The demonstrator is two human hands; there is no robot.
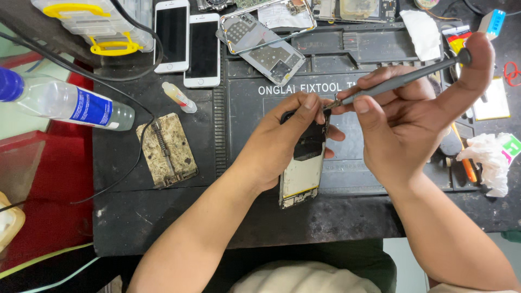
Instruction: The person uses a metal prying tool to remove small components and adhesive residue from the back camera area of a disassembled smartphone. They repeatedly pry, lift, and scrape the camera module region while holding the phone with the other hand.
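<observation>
Phone (302,172) under left hand (282,142), screwdriver (399,81) in right hand (404,122).

2 white phones (186,43) with dark rectangular screens are laid at the worktop's far edge; a blue label (91,107) is wrapped around a clear bottle (65,103) at left.

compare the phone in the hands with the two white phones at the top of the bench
The opened phone is held by the left hand, its insides bare; the two white phones lie untouched, screens dark and whole. The right hand holds a screwdriver to the opened one. All lie lengthwise.
</observation>
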